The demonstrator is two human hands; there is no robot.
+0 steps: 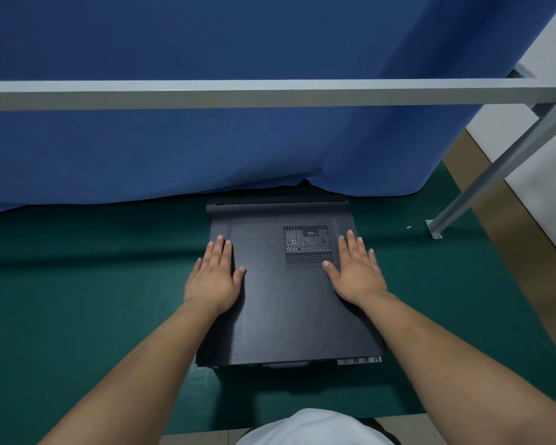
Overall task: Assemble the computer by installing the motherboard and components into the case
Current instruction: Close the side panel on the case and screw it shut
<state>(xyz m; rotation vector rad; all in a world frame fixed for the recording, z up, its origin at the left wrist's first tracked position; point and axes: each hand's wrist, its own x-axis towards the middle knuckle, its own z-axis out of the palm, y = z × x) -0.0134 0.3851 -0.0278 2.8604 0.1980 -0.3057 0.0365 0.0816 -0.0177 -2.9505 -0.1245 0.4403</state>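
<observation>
Head view: computer case [286, 303] lies flat, long axis pointing away; both hands' fingers [220, 248] rest straight on it.

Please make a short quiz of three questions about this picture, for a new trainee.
1. True or false: both hands lie flat on the computer case.
2. Which hand is nearer the mesh vent? A) left hand B) right hand
3. Fill in: the case lies on a ____ mat.

Key: 1 true; 2 B; 3 green.
</observation>
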